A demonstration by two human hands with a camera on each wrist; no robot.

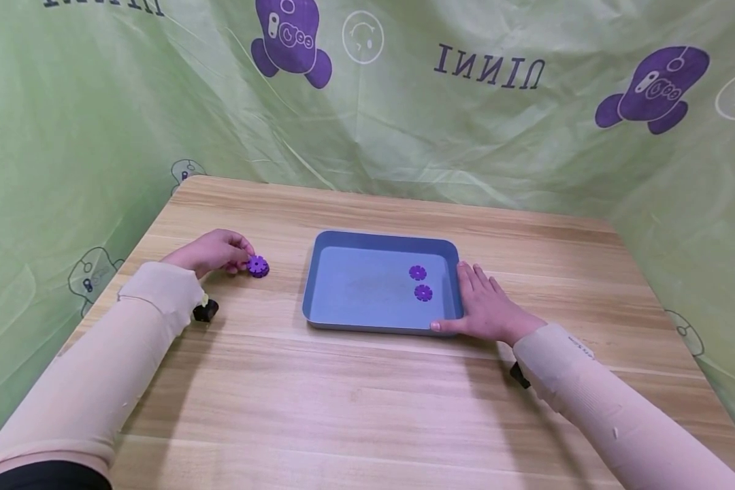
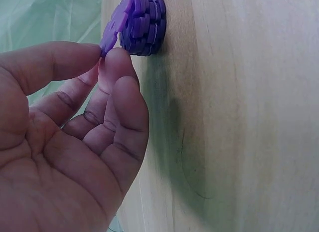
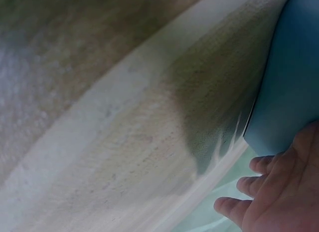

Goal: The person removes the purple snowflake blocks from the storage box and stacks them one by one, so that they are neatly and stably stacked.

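Observation:
My left hand [image 1: 220, 252] pinches a thin purple notched disc [image 2: 115, 26] between thumb and index finger. That disc is tilted against the top of a small stack of matching discs [image 2: 145, 25], which stands on the table left of the blue tray [image 1: 355, 289]. Two more purple discs, one farther back [image 1: 418, 273] and one nearer [image 1: 423, 293], lie flat and apart in the tray's right part. My right hand [image 1: 486, 309] rests at the tray's right end, fingers straight along its outer side, thumb on the front right rim. The right wrist view shows only part of that hand.
The wooden table [image 1: 343, 408] carries the tray near its middle. A green printed sheet [image 1: 392, 136] hangs behind the table and along both sides. A small black device [image 1: 205, 311] sits under the left wrist, another [image 1: 519, 375] under the right.

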